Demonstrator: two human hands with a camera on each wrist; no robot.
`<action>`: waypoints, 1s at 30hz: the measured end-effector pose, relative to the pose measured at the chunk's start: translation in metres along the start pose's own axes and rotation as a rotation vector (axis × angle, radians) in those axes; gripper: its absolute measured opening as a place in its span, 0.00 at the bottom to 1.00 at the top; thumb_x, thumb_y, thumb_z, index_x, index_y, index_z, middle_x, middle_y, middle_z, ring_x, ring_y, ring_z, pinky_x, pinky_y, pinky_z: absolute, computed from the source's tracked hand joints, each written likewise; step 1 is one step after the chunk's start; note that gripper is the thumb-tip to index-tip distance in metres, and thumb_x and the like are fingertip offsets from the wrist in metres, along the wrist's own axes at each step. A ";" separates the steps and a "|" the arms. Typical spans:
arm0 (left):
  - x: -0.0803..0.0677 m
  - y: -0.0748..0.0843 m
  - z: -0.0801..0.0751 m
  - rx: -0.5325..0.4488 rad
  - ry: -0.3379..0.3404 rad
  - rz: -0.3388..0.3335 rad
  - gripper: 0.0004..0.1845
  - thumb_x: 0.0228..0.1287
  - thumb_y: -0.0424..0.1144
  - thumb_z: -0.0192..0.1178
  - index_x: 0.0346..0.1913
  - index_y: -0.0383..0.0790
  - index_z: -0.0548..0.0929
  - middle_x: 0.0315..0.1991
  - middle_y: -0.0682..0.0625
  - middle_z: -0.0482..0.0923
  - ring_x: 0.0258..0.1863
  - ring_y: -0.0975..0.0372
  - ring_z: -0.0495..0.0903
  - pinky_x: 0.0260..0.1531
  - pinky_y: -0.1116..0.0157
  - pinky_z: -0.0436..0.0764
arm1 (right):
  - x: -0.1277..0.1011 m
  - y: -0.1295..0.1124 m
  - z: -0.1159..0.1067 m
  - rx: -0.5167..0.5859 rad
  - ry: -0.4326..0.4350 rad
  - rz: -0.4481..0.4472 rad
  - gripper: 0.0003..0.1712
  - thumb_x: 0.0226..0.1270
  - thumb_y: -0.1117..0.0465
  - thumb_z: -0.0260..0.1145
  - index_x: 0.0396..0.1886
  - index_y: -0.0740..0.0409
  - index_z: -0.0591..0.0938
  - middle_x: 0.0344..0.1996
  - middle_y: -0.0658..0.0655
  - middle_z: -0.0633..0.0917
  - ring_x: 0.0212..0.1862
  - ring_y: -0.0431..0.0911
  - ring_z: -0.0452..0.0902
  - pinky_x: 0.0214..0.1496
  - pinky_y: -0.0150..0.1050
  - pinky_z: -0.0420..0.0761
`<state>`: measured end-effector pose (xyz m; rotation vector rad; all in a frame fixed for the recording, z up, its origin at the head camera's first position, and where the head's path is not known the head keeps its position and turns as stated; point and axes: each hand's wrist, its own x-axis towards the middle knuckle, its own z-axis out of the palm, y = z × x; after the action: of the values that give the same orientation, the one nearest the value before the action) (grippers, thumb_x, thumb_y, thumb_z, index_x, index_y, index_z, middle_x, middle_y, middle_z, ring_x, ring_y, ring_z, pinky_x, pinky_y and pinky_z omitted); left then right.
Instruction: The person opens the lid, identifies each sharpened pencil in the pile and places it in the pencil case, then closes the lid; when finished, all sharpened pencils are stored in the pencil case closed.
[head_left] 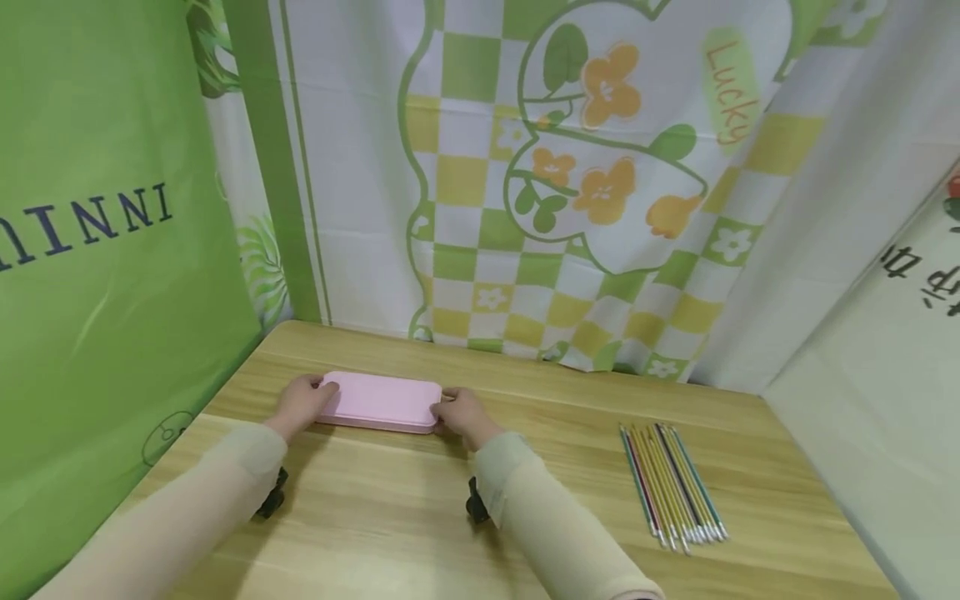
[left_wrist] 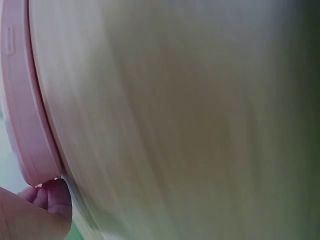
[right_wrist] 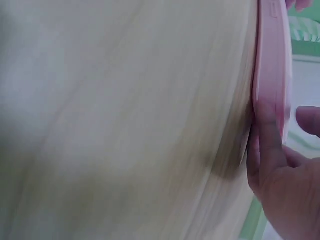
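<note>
1. Pink case (head_left: 380, 402) is the main thing in the head view. It's a flat, rounded-corner box lying closed on the wooden desk (head_left: 420, 517), toward the far left part and near the back edge, its long side running roughly along that edge.
2. Same view: the left hand (head_left: 300, 402) is on the case's left end with fingers curled over the end and top. The right hand (head_left: 459, 412) does the same at the right end, so the case is gripped from both ends. Both arms are in pale beige sleeves, with a small black gadget under each wrist.
3. Still the head view: a bundle of thin coloured pencils (head_left: 671, 486) lies near the right edge of the desk, well apart from the case, tips pointing to the near edge. Behind the desk hangs a green, yellow and white checked cloth (head_left: 570, 183) with flowers. A plain green one with dark lettering is on the left.
4. Left wrist view is pretty blurry. You get the case (left_wrist: 25, 115) edge-on down the left side of the frame, resting on the desk surface (left_wrist: 190, 120). A fingertip of the left hand (left_wrist: 40, 212) presses against its rounded corner at the bottom.
5. Right wrist view, also blurry: the case (right_wrist: 272, 75) runs edge-on down the right side. The right hand (right_wrist: 280, 175) pinches its end, one finger along the side that meets the desk (right_wrist: 125, 120) and another on the opposite face.
</note>
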<state>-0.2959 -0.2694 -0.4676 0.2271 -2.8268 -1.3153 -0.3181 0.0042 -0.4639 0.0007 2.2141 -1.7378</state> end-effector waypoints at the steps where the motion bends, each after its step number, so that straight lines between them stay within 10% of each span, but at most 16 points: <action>1: -0.001 0.004 0.004 -0.011 -0.010 0.006 0.34 0.76 0.42 0.50 0.68 0.11 0.63 0.68 0.19 0.64 0.69 0.30 0.63 0.70 0.43 0.64 | -0.001 0.001 -0.006 -0.012 0.007 0.002 0.33 0.70 0.74 0.62 0.73 0.77 0.66 0.52 0.68 0.83 0.36 0.45 0.81 0.40 0.37 0.87; 9: -0.016 0.029 0.036 -0.097 -0.110 0.030 0.35 0.69 0.37 0.58 0.69 0.12 0.63 0.68 0.20 0.65 0.69 0.33 0.66 0.70 0.44 0.66 | -0.018 0.006 -0.057 -0.229 0.032 -0.004 0.35 0.67 0.75 0.66 0.74 0.69 0.70 0.49 0.64 0.83 0.33 0.42 0.75 0.39 0.33 0.81; 17: -0.025 0.048 0.063 -0.145 -0.289 0.129 0.54 0.54 0.35 0.77 0.75 0.16 0.54 0.66 0.22 0.68 0.66 0.37 0.70 0.68 0.43 0.68 | -0.042 0.014 -0.105 -0.187 0.011 0.029 0.35 0.67 0.77 0.64 0.74 0.73 0.68 0.38 0.63 0.80 0.36 0.46 0.79 0.46 0.40 0.86; 30: -0.028 0.061 0.090 0.041 -0.336 0.347 0.58 0.38 0.36 0.84 0.72 0.19 0.62 0.67 0.25 0.70 0.67 0.37 0.70 0.70 0.44 0.66 | -0.077 0.027 -0.145 -0.448 0.001 -0.008 0.32 0.69 0.72 0.66 0.71 0.75 0.70 0.42 0.64 0.85 0.37 0.46 0.84 0.41 0.40 0.87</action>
<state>-0.2827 -0.1588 -0.4781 -0.5101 -2.9649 -1.3209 -0.2763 0.1632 -0.4406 -0.1105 2.5549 -1.2088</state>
